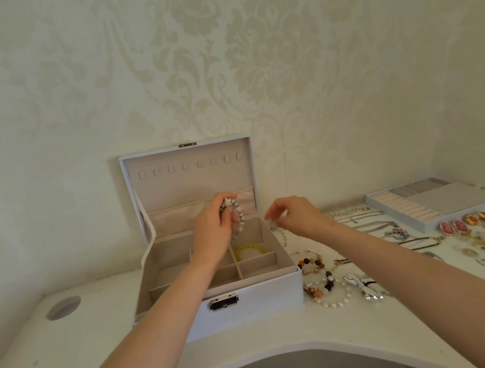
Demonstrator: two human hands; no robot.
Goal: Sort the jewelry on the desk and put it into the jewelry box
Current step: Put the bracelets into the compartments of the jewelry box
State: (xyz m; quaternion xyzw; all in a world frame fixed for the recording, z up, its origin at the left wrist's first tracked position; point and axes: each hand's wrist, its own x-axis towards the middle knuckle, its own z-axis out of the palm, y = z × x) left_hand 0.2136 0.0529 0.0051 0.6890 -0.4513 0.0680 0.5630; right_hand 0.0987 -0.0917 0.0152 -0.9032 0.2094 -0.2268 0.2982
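Observation:
A white jewelry box (252,304) stands open on the desk, its lid upright against the wall. My left hand (213,231) hovers over the box's back right compartment and holds a beaded bracelet (236,212) of white and dark beads. A yellow bead bracelet (249,250) lies in that compartment. My right hand (295,213) is just right of the box, fingers curled downward and pinching a thin pale chain (281,234) that hangs beside the box wall.
Loose jewelry covers the desk right of the box: bead bracelets (315,267), a pearl strand (335,301), a silver bow (361,287), necklaces (364,219), pink earrings (454,227). A white ring tray (434,203) sits at the back right. A round cable hole (63,307) is at left.

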